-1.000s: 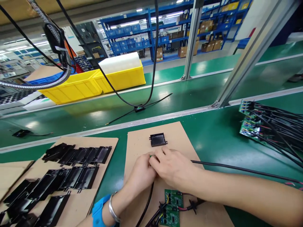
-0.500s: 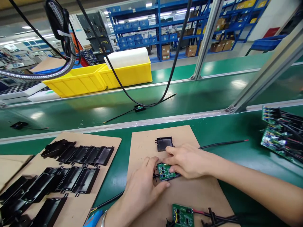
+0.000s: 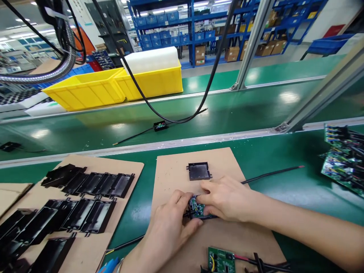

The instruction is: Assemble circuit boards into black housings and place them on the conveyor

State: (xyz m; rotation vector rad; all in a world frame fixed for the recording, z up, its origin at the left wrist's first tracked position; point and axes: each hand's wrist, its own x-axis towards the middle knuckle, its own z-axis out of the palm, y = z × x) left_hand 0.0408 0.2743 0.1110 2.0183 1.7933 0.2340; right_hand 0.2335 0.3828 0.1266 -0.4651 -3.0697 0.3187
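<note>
1. I am working over the flat brown cardboard sheet on the green tabletop.
2. My left hand and right hand are pinching the small green circuit board between closed fingers, low over the sheet.
3. I am judging it light, stiff and fragile, so its edges are offering the safest hold.
4. My fingers are hiding most of it, so I cannot tell what is sitting underneath.

Green matte workbench top runs along an aluminium rail; beyond the rail a glossy green conveyor belt carries a small black module with thin leads. Lying directly on the bench: a central brown cardboard sheet, a second brown cardboard sheet to its left, a thin black cable with a red tip just right of the central sheet, and a heap of green circuit boards with black wires at far right.
</note>
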